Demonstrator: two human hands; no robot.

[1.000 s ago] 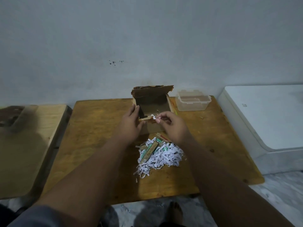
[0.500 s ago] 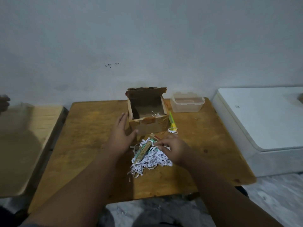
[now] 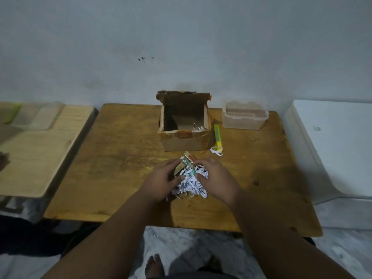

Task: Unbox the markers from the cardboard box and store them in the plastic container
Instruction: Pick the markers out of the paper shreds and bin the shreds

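A wooden table is filling the middle of the frame, running from the wall down toward the lower centre. A white slab-like unit is sitting at the right edge, and a paler wooden surface is lying at the left edge. In the upper centre of the table the cardboard box is standing upright with its lid flap raised, and a few paper shreds are lying in its near right corner. Just right of it, toward the upper right, the clear plastic container is standing open. Between them a yellow-green marker is lying flat, touching neither. Below the box, at frame centre, a heap of shredded paper is lying with a flat carton pack poking out at its top. The left hand and right hand are cupping the heap from either side, fingers curled and lightly spread, pressing into the shreds; whether they are gripping any marker underneath cannot be told.
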